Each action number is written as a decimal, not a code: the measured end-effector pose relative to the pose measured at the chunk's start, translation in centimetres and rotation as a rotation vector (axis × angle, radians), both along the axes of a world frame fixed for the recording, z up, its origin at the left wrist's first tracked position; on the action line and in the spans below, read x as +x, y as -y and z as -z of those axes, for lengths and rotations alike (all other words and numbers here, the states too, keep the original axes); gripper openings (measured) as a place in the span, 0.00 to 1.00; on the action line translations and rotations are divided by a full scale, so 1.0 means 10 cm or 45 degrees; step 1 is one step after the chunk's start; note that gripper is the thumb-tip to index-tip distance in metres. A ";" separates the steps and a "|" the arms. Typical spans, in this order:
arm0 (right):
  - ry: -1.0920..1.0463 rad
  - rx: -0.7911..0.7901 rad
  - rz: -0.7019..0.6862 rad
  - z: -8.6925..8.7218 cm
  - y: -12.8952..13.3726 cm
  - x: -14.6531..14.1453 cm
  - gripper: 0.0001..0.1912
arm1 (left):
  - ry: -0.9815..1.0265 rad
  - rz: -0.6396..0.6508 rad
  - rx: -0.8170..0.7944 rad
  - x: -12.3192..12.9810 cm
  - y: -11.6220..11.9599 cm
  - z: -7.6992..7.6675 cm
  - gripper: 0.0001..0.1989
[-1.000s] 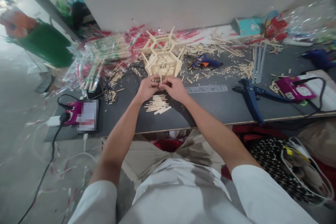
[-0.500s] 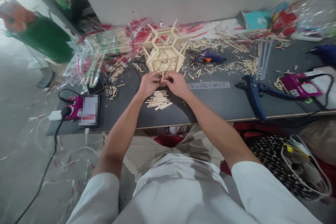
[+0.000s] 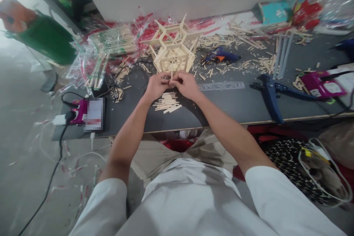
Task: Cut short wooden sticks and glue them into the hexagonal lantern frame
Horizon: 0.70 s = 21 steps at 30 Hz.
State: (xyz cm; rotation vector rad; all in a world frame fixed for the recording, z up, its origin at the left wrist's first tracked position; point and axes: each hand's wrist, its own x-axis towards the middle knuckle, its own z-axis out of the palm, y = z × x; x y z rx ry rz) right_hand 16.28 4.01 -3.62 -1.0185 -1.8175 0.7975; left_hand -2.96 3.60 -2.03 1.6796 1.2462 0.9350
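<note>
One thin stick [image 3: 172, 70], pinched upright by left hand [image 3: 156, 87] and right hand [image 3: 186, 85]
Fingertips meet at its lower end, near the wooden lattice [image 3: 179, 50]; short sticks [image 3: 168, 102] lie on the worktop [image 3: 226, 105].

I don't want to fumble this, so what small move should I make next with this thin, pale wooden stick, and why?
Probably ease the thin, pale wooden stick gently toward the pale wooden lattice frame: the fingertips of your left hand and right hand hold it upright by the frame's near side. I can't tell whether they already touch.
</note>
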 end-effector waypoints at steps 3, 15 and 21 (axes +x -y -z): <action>-0.131 -0.114 0.007 -0.01 0.01 0.02 0.15 | 0.065 0.009 0.027 0.03 0.02 -0.01 0.16; -0.485 -0.479 -0.006 -0.11 0.10 0.06 0.28 | 0.206 0.363 -0.233 0.15 0.15 -0.13 0.27; -0.547 -0.536 0.017 -0.19 0.16 0.05 0.26 | 0.178 0.346 -0.236 0.19 0.19 -0.16 0.15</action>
